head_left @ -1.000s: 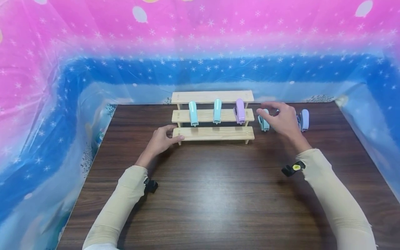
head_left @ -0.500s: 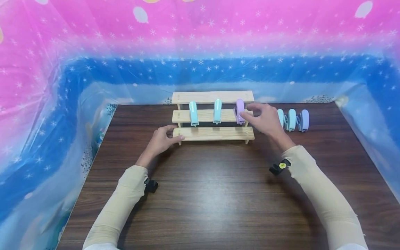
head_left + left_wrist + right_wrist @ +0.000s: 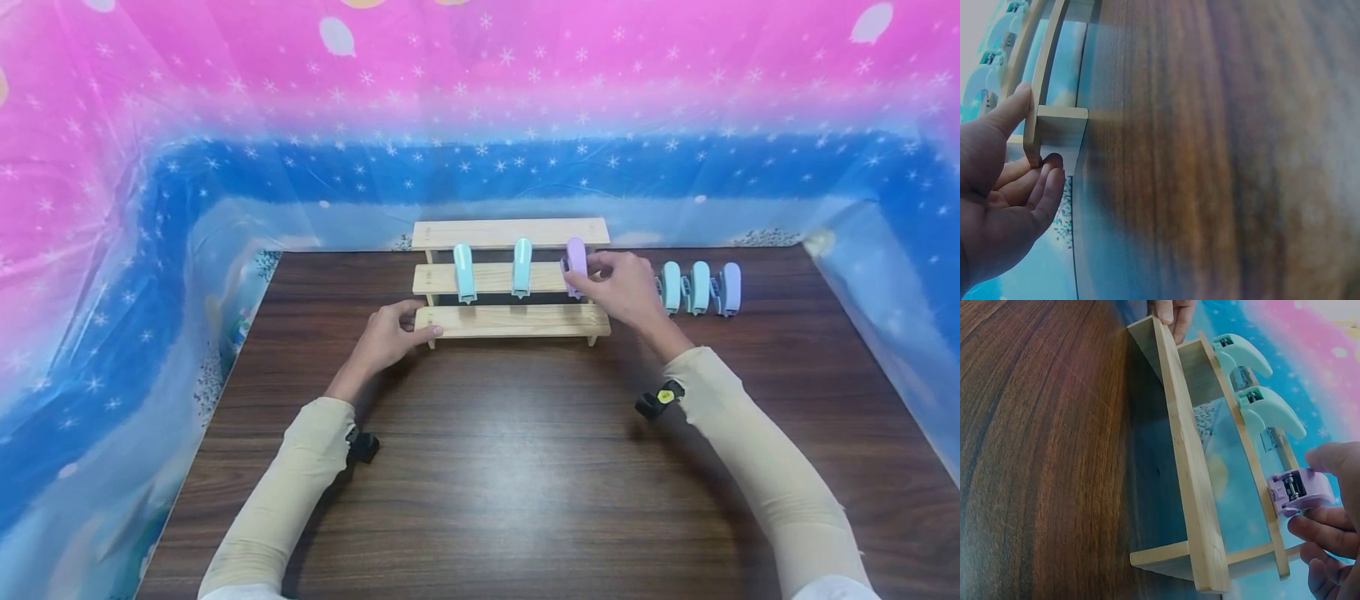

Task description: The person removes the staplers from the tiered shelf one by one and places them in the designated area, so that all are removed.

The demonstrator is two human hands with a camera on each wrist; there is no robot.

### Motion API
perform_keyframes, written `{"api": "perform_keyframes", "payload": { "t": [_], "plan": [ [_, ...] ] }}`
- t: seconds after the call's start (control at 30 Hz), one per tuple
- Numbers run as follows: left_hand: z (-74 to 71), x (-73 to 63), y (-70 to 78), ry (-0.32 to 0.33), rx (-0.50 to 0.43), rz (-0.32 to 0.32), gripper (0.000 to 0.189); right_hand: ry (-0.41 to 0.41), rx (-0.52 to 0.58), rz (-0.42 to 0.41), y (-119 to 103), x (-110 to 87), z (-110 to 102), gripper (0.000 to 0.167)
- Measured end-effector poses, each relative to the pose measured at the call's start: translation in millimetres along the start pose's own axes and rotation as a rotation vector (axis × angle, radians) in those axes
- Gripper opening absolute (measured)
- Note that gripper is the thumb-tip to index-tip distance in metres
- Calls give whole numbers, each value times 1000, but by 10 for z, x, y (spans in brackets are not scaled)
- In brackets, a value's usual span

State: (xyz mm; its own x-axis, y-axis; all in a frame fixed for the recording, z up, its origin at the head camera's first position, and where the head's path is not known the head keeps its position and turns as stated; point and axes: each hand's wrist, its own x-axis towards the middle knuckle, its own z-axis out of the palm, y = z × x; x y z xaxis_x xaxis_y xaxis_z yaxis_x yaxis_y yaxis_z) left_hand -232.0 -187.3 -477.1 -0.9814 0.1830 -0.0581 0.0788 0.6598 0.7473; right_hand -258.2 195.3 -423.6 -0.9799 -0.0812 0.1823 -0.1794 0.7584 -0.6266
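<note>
A three-step wooden stand (image 3: 510,322) is on the table. Its middle step carries two mint-green small staplers (image 3: 463,271) and, at the right end, a purple stapler (image 3: 576,252). My right hand (image 3: 628,287) pinches the purple stapler between thumb and fingers; the right wrist view shows the purple stapler (image 3: 1310,489) standing upright, its spring front visible. With my left hand (image 3: 386,335) I grip the left end of the lowest step, thumb on top and fingers curled beneath, as the left wrist view shows for this left hand (image 3: 1010,181).
To the right of the stand, two mint-green staplers (image 3: 699,287) and a bluish-lavender stapler (image 3: 729,289) stand in a row on the dark wooden table (image 3: 517,467). A patterned pink and blue cloth (image 3: 525,167) hangs behind and along the sides.
My right hand has moved left from over the row of staplers to the purple one and closed on it. A mint-green stapler seen earlier beside the stand is now hidden by this hand.
</note>
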Motion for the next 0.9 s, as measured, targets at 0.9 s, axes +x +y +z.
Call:
{"api": "perform_keyframes", "payload": {
  "t": [0.9],
  "plan": [
    [-7,-17,37,0,-2,-4,69,109,33,-46,-16,-46,-337,42]
  ]
}}
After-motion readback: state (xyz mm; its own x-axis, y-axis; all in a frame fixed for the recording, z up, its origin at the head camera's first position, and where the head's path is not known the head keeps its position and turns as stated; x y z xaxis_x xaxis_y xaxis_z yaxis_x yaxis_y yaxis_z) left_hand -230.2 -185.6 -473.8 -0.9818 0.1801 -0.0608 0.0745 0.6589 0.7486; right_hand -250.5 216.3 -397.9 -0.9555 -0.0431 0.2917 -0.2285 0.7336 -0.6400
